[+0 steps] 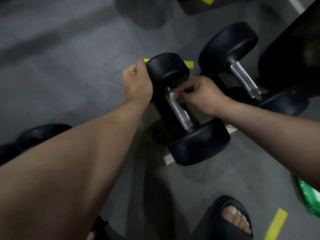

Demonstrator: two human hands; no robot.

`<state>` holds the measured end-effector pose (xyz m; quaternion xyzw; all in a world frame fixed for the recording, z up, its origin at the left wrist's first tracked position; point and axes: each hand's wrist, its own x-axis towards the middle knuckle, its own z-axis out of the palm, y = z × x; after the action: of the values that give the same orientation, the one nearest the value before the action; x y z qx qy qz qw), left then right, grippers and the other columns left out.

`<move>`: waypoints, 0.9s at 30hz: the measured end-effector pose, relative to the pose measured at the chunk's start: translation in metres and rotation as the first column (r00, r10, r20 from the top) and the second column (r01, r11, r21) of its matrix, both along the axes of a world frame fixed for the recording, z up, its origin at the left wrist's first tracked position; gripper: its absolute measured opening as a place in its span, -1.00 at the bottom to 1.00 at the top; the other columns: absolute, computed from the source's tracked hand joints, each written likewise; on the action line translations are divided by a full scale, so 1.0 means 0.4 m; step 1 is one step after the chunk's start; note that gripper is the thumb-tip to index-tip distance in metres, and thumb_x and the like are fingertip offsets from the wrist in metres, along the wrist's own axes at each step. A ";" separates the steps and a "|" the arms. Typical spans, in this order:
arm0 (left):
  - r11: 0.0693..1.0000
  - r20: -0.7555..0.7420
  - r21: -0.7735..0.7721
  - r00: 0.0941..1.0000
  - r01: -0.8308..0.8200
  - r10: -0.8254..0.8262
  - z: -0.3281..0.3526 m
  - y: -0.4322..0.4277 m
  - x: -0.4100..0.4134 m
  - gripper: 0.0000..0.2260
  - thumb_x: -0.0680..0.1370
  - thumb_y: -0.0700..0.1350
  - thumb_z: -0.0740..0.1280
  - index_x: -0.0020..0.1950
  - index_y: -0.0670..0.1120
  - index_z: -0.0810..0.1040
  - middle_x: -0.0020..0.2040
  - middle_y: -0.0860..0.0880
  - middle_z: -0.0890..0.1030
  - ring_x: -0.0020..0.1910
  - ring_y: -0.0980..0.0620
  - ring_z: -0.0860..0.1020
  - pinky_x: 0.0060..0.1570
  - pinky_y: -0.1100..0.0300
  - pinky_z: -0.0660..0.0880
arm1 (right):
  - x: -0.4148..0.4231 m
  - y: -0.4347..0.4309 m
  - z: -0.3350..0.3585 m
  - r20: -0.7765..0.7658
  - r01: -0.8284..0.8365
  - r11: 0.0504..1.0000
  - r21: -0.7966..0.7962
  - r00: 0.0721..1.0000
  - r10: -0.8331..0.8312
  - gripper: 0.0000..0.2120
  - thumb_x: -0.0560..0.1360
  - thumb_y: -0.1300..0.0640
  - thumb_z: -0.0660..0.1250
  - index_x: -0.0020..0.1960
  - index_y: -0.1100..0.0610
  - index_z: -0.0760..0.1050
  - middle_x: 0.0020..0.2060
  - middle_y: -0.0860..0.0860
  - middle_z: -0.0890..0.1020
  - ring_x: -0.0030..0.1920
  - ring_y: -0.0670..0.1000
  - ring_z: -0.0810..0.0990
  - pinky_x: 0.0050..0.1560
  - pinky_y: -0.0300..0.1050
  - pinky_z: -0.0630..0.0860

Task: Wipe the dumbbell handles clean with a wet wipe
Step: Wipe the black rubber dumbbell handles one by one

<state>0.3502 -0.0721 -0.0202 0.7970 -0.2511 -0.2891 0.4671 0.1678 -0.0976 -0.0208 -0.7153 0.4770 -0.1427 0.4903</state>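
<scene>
Steady now: the left hand (136,82) curls its fingers over the far head of the black rubber-ended dumbbell (199,144) on the grey floor (69,66). The right hand (202,92) pinches a white wet wipe (172,96) against the knurled steel handle (178,110). Best wrap it round and twist while sliding nearer.

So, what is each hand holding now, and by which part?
The left hand grips the nearer dumbbell by its far rubber head. The right hand pinches a white wet wipe against the upper end of its handle.
</scene>
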 end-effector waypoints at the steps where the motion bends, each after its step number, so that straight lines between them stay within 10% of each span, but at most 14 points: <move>1: 1.000 -0.002 0.002 1.000 0.002 -0.002 0.001 0.000 -0.002 -0.73 0.42 0.08 0.09 -0.39 -0.05 0.21 -0.30 -0.05 0.21 -0.34 0.04 0.21 -0.39 0.08 0.18 | 0.008 -0.003 -0.001 0.017 0.023 1.000 -0.001 1.000 -0.023 -0.93 0.46 0.06 0.54 -0.09 0.04 0.74 -0.18 -0.01 0.72 -0.13 0.02 0.71 0.03 0.11 0.62; 8: 1.000 0.024 0.017 1.000 -0.002 0.002 -0.012 -0.003 0.006 -0.65 0.61 -0.03 0.16 -0.37 -0.05 0.24 -0.33 -0.06 0.23 -0.33 0.03 0.24 -0.45 0.18 0.17 | -0.062 0.009 0.061 -0.174 -0.320 0.918 0.236 0.915 0.363 -0.85 0.46 0.11 0.54 -0.03 -0.13 0.73 -0.12 -0.20 0.73 -0.03 -0.19 0.68 0.16 -0.19 0.57; 27: 1.000 -0.010 0.019 1.000 -0.022 0.022 0.012 0.000 -0.005 -0.62 0.62 -0.07 0.19 -0.39 -0.04 0.24 -0.39 0.01 0.21 -0.43 0.09 0.21 -0.48 0.24 0.19 | -0.068 0.007 0.116 -0.315 -0.462 0.812 0.356 0.759 0.570 -0.83 0.45 0.15 0.53 -0.04 -0.10 0.73 -0.15 -0.29 0.71 -0.08 -0.27 0.66 0.15 -0.22 0.57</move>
<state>0.3481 -0.0721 -0.0156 0.8027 -0.2370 -0.2905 0.4639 0.1406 -0.0949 0.0254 -0.7633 0.3648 0.2145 0.4881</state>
